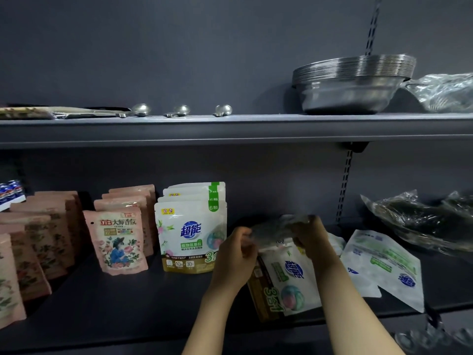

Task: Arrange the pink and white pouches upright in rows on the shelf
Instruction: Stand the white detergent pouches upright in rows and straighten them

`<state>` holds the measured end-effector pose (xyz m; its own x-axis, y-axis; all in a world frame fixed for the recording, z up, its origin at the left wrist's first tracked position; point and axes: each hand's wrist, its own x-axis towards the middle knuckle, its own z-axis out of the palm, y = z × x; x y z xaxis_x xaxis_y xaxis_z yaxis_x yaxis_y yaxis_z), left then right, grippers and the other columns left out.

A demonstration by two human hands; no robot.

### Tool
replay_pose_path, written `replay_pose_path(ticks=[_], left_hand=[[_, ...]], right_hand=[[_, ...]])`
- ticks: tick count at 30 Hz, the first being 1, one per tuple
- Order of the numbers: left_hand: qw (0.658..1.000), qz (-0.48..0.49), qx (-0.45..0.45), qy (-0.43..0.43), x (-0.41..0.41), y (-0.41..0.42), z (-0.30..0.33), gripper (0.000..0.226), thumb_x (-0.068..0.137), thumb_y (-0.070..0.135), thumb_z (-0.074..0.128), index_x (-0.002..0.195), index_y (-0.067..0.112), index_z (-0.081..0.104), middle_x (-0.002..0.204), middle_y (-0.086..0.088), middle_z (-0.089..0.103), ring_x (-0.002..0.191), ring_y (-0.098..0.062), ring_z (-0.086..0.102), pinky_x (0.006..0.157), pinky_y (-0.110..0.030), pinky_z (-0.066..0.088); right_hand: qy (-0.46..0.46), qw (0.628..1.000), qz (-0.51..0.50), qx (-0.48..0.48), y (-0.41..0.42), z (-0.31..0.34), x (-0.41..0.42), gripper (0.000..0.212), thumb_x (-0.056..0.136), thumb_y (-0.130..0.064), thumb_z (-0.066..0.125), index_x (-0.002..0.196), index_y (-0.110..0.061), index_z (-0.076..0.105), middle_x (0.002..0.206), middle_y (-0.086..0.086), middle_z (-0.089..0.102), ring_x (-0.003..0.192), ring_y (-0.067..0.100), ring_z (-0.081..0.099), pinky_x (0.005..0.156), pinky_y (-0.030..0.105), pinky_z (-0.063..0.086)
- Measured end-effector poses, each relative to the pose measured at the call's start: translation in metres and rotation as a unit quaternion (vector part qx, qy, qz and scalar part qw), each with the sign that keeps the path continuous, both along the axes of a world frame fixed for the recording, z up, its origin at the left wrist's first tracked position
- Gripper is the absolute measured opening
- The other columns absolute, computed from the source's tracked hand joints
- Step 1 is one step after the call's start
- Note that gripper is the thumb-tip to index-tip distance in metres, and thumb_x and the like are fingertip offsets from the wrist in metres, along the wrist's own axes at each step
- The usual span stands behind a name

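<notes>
Dark grey wall — matching shelves; dim light

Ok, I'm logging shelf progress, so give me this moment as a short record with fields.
standing white pouches: row upright, mid lower shelf
standing pink pouches: rows upright, left of the white
lying white pouches: pile under the hands; another flat to the right
left hand: holds a blurred pouch
right hand: holds the same pouch
upper shelf: stacked metal bowls

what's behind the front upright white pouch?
Behind the front white pouch, three more white pouches stand in a row, only their tops showing. Anything further back is covered.
</notes>
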<state>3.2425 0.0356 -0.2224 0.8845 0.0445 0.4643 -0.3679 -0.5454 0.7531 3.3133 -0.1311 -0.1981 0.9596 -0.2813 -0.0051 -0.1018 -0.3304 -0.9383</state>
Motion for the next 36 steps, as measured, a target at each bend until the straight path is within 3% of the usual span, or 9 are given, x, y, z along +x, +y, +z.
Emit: replay_pose_path(ticks=[2, 4, 8, 13, 17, 24, 30, 32, 36], left_hand=[[1.000, -0.017, -0.019, -0.003, 0.002, -0.006, 0.007, 0.039, 0.085, 0.020, 0.065, 0.121, 0.018, 0.051, 0.102, 0.017, 0.054, 0.102, -0.006, 0.057, 0.079, -0.012, 0.043], [1.000, -0.029, -0.001, -0.009, 0.003, -0.011, 0.013, 0.053, 0.081, 0.027, 0.069, 0.129, 0.023, 0.046, 0.117, 0.015, 0.049, 0.108, 0.000, 0.045, 0.086, -0.015, 0.037], [0.997, -0.067, 0.006, 0.039, 0.001, -0.023, 0.026, 0.069, 0.078, 0.037, 0.069, 0.138, 0.029, 0.035, 0.123, 0.017, 0.042, 0.116, -0.001, 0.039, 0.090, -0.019, 0.037], [0.989, -0.081, -0.100, 0.071, -0.005, -0.035, 0.028, 0.018, 0.093, 0.033, 0.050, 0.105, 0.026, 0.061, 0.105, 0.004, 0.066, 0.094, -0.009, 0.062, 0.072, -0.017, 0.048], [0.960, -0.023, -0.267, 0.086, -0.013, -0.028, 0.028, 0.023, 0.096, 0.035, 0.044, 0.082, 0.030, 0.061, 0.084, 0.010, 0.063, 0.077, -0.003, 0.059, 0.060, -0.016, 0.045], [0.922, 0.019, -0.379, 0.081, -0.027, -0.013, 0.026, 0.028, 0.096, 0.025, 0.048, 0.072, 0.025, 0.062, 0.082, 0.008, 0.064, 0.081, -0.010, 0.059, 0.075, -0.028, 0.047], [0.891, 0.030, -0.444, 0.093, -0.035, 0.009, 0.022, 0.022, 0.097, 0.020, 0.047, 0.084, 0.019, 0.065, 0.095, -0.003, 0.069, 0.098, -0.021, 0.063, 0.096, -0.043, 0.048], [0.889, 0.044, -0.447, 0.088, -0.033, 0.019, 0.022, 0.021, 0.097, 0.022, 0.045, 0.093, 0.016, 0.065, 0.105, -0.007, 0.068, 0.105, -0.024, 0.062, 0.099, -0.047, 0.046], [0.900, 0.069, -0.426, 0.066, -0.033, 0.046, 0.022, 0.023, 0.099, 0.024, 0.041, 0.107, 0.016, 0.062, 0.110, -0.001, 0.066, 0.099, -0.014, 0.062, 0.088, -0.037, 0.052]], right_hand=[[-0.063, 0.975, 0.025, 0.214, -0.001, 0.015, -0.007, 0.066, 0.088, 0.006, 0.046, 0.143, -0.020, 0.021, 0.102, 0.015, 0.049, 0.064, 0.020, 0.050, 0.037, 0.021, 0.045], [-0.105, 0.957, 0.074, 0.259, -0.001, 0.035, -0.020, 0.066, 0.089, 0.010, 0.042, 0.142, -0.026, 0.023, 0.110, 0.015, 0.050, 0.078, 0.027, 0.057, 0.050, 0.028, 0.053], [-0.157, 0.958, 0.130, 0.204, 0.002, 0.068, -0.053, 0.029, 0.091, 0.008, 0.042, 0.109, -0.004, 0.060, 0.099, 0.010, 0.065, 0.090, 0.021, 0.065, 0.068, 0.023, 0.058], [-0.175, 0.955, 0.137, 0.195, 0.007, 0.081, -0.074, 0.022, 0.093, 0.000, 0.047, 0.096, -0.011, 0.066, 0.086, -0.002, 0.064, 0.086, 0.013, 0.060, 0.098, 0.039, 0.050], [-0.180, 0.947, 0.180, 0.198, 0.006, 0.076, -0.084, 0.026, 0.095, -0.015, 0.050, 0.121, -0.019, 0.055, 0.094, 0.005, 0.070, 0.084, 0.019, 0.066, 0.086, 0.034, 0.055], [-0.316, 0.948, -0.031, 0.002, -0.005, 0.036, -0.076, 0.042, 0.087, -0.021, 0.063, 0.126, -0.020, 0.047, 0.095, 0.002, 0.061, 0.092, 0.022, 0.060, 0.078, 0.036, 0.051], [-0.156, 0.969, 0.127, 0.142, 0.017, 0.015, -0.088, 0.053, 0.078, -0.026, 0.074, 0.121, -0.023, 0.044, 0.104, -0.003, 0.066, 0.085, 0.006, 0.068, 0.073, 0.028, 0.058], [-0.126, 0.968, 0.182, 0.115, 0.028, 0.011, -0.087, 0.055, 0.075, -0.024, 0.077, 0.120, -0.023, 0.045, 0.110, -0.001, 0.067, 0.095, 0.013, 0.068, 0.082, 0.037, 0.058], [-0.077, 0.972, 0.220, 0.043, 0.055, 0.006, -0.086, 0.060, 0.075, -0.011, 0.076, 0.118, -0.027, 0.038, 0.106, -0.006, 0.063, 0.094, 0.009, 0.064, 0.070, 0.021, 0.054]])
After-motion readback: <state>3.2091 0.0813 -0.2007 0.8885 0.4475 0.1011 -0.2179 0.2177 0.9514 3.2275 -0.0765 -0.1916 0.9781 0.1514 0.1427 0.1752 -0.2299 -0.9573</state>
